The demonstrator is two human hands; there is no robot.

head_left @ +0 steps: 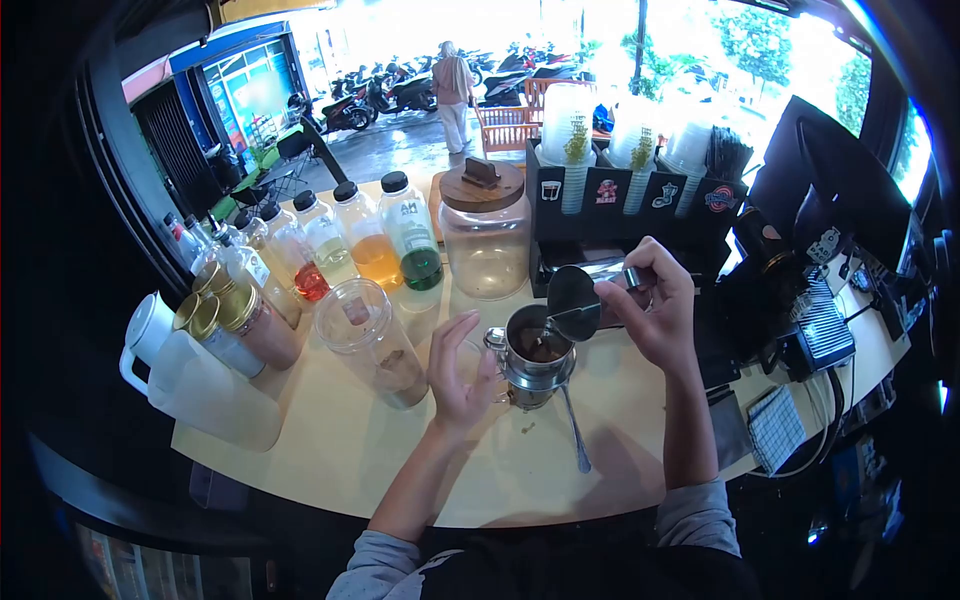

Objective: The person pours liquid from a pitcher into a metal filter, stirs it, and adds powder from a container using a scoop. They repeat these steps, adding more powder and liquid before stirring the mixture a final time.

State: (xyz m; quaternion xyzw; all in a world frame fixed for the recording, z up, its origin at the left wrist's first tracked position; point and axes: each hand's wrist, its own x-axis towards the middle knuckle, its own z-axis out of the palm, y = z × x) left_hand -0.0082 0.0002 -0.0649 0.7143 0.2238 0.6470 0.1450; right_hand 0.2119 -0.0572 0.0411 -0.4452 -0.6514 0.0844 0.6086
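Note:
In the head view my right hand (652, 305) grips the handle of a small metal pitcher (574, 302), tilted to the left. Its spout hangs over a metal drip coffee filter (538, 362) with dark brown contents, and a thin stream seems to fall into it. Beneath the filter is a glass cup (528, 397), mostly hidden. My left hand (458, 378) stands just left of the filter, fingers stretched and holding nothing. A metal spoon (577, 430) lies at the filter's right. Left of my left hand stands a clear plastic container (385, 350) with brown grounds inside.
Bottles of coloured syrup (372, 245) line the table's left back, near gold-lidded jars (245, 315) and a white jug (205, 385). Behind the filter are a wood-lidded glass jar (487, 240) and a black cup holder (625, 225). A folded cloth (776, 428) lies right. A person (453, 95) is outside.

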